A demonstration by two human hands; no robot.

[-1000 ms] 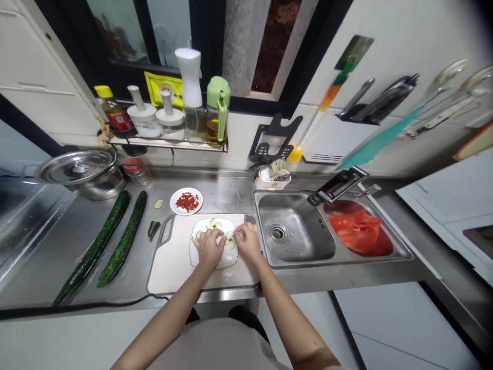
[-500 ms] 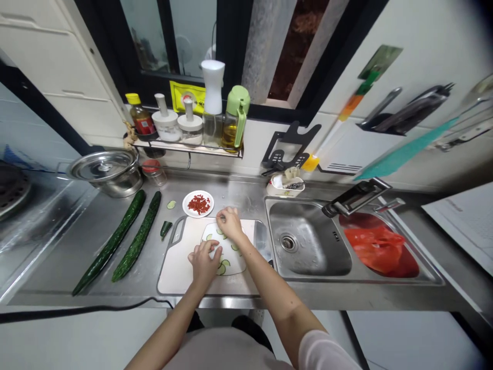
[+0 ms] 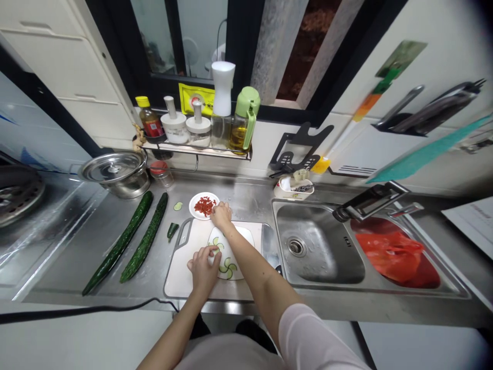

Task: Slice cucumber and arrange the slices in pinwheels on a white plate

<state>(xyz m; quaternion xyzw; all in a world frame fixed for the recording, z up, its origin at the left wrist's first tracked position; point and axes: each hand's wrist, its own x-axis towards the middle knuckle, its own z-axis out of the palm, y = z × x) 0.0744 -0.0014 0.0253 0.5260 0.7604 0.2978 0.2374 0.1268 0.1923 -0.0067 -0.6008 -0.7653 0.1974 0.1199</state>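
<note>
My right hand (image 3: pixel 221 215) is at the right rim of a small white plate (image 3: pixel 191 209) of small red pieces (image 3: pixel 205 206). Its fingers are bent together, and whatever they may hold is hidden. Over the left side of a larger white plate (image 3: pixel 249 237), my left hand (image 3: pixel 204 267) hovers with bent fingers apart and nothing visible in them. Thin green-edged cucumber slices (image 3: pixel 228 269) lie in curved groups on this plate, partly covered by my hands and right forearm. The plate rests on a pale cutting board (image 3: pixel 181 272).
Two long cucumbers (image 3: pixel 119 241) (image 3: pixel 145 239), a cucumber end (image 3: pixel 172 231) and a loose slice (image 3: pixel 177 206) lie on the left. Behind stand a lidded steel pot (image 3: pixel 129 180) and a shelf of bottles (image 3: pixel 196 148). The sink (image 3: pixel 319 246) and a red bag (image 3: pixel 391 254) are right.
My right hand has moved from above the larger plate back and left to the small plate of red pieces. My left hand stays by the larger plate. The view has shifted slightly.
</note>
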